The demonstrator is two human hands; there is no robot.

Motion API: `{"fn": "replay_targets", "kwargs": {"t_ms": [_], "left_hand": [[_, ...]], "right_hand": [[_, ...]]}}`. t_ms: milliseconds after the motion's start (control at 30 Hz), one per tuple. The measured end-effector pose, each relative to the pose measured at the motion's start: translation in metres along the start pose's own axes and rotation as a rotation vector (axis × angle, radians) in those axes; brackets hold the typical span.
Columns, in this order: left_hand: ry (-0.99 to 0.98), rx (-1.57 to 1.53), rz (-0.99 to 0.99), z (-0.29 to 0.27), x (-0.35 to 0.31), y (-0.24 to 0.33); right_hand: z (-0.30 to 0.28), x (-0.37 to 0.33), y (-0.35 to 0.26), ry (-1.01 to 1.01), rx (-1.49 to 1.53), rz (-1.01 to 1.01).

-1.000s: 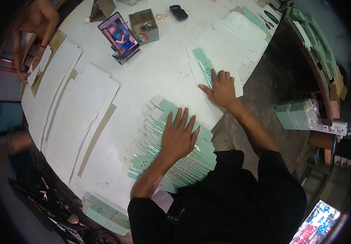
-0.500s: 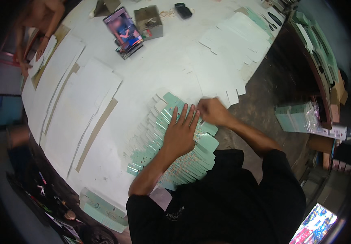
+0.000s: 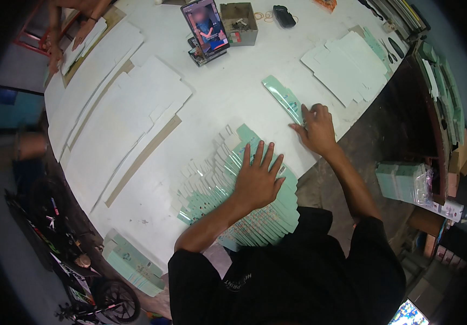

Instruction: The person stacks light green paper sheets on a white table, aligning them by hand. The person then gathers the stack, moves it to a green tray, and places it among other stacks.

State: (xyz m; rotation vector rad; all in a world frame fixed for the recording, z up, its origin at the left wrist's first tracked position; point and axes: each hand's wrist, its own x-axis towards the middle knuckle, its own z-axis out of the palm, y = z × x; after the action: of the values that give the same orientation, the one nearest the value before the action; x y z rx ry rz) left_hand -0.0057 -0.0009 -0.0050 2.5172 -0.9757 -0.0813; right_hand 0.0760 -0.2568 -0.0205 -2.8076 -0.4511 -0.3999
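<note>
My left hand [image 3: 256,181] lies flat with fingers spread on a fanned stack of pale green printed cartons [image 3: 255,225]. White flaps and shiny strips show along the far-left side of the fan. Farther to the right, a long narrow green carton [image 3: 280,95] rests on the white table. Over its near end is my right hand [image 3: 318,129], thumb stretched away from the bent fingers. That hand covers part of the carton, and the exact contact of its fingertips is hidden.
White sheets [image 3: 130,108] lie in layers at left; another white pile [image 3: 347,67] sits far right beside scissors [image 3: 389,52]. A phone [image 3: 206,32] stands near a grey box [image 3: 248,33]. Another person's hands [image 3: 84,32] touch sheets at the far left. Green cartons [image 3: 133,262] lie at the near-left edge.
My right hand has moved right and away from the fan, and its fingers now show. A narrow green carton now lies beneath it. My left hand stays on the fan. The view has shifted.
</note>
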Motion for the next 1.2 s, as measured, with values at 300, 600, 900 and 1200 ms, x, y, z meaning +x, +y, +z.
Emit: {"fn": "replay_targets", "kwargs": {"t_ms": [300, 600, 900, 1200], "left_hand": [[-0.084, 0.210, 0.133, -0.009, 0.009, 0.001], [-0.398, -0.090, -0.101, -0.022, 0.016, 0.007], [-0.066, 0.022, -0.080, 0.004, 0.001, -0.009], [-0.028, -0.008, -0.049, 0.000, 0.003, -0.011]], "right_hand": [[0.012, -0.024, -0.037, -0.538, 0.719, 0.177], [0.002, 0.031, 0.146, 0.198, -0.141, 0.100], [-0.005, 0.007, -0.018, -0.185, 0.061, -0.021], [-0.005, 0.003, -0.031, -0.289, 0.089, 0.039]]}}
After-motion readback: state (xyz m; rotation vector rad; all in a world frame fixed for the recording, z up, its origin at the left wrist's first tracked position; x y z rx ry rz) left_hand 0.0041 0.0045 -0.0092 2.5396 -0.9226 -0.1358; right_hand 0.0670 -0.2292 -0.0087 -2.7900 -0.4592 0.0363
